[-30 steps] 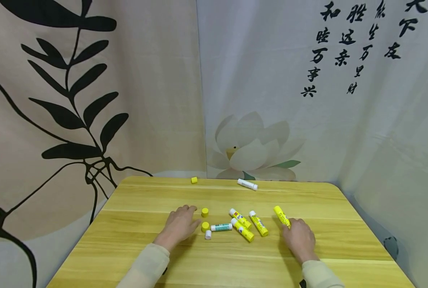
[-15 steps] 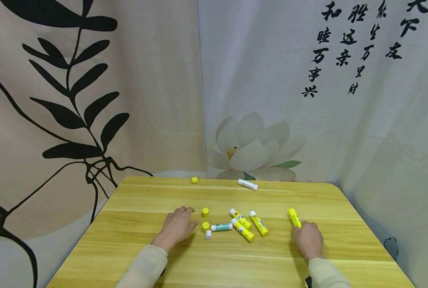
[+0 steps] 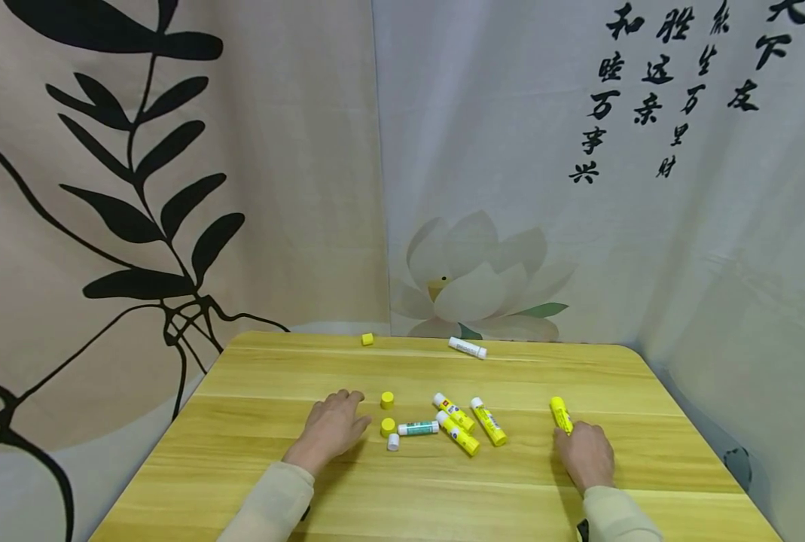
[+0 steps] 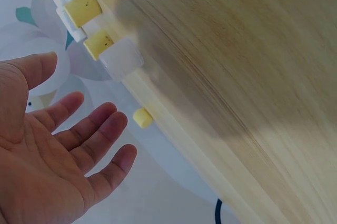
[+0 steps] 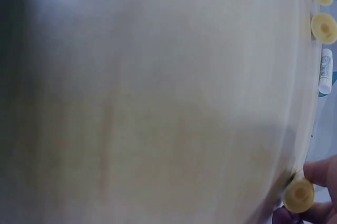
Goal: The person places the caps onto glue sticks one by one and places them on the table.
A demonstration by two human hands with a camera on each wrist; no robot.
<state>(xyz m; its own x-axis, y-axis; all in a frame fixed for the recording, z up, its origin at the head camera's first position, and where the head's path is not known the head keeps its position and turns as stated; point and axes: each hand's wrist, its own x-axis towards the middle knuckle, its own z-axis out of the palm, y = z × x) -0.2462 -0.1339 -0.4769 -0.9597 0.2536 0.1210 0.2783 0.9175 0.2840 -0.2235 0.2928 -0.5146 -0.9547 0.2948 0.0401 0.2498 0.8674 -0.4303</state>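
Head: forward-down over table (image 3: 443, 489)
Left wrist: close on left hand (image 4: 50, 166)
Right wrist: close across table
All views: table

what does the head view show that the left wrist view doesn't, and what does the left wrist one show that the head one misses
Only the head view: the right-hand grip, the yellow glue stick it holds, and the black lettering.

Only the left wrist view: the palm side of the left-hand grip, which the head view shows from the back.

Both: that same left-hand grip, the wooden table, the yellow caps and a white cap.
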